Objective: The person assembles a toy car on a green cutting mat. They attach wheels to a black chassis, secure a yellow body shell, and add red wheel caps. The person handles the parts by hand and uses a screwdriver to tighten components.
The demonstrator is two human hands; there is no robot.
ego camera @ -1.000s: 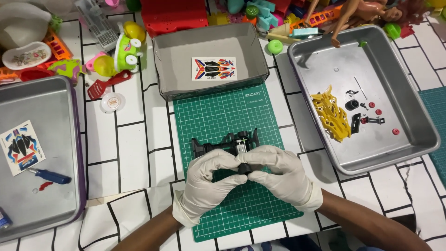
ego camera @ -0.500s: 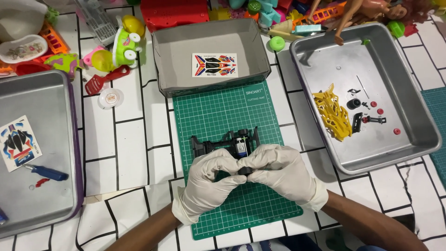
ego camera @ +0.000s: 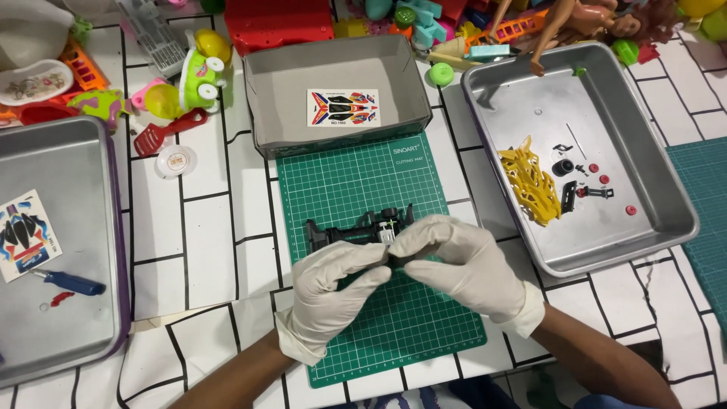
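Observation:
Both my hands wear white gloves and meet over a green cutting mat. A black toy car chassis lies on the mat just beyond my fingers. My left hand and my right hand pinch a small black part together at the chassis's near edge. The fingertips cover most of that part and the chassis's right end.
A grey box with a sticker sheet stands behind the mat. The right metal tray holds a yellow part frame and small black and red pieces. The left tray holds a sticker sheet and a blue tool. Toys crowd the back edge.
My hands and the chassis stay in nearly the same place. The fingers have shifted slightly around the small black part.

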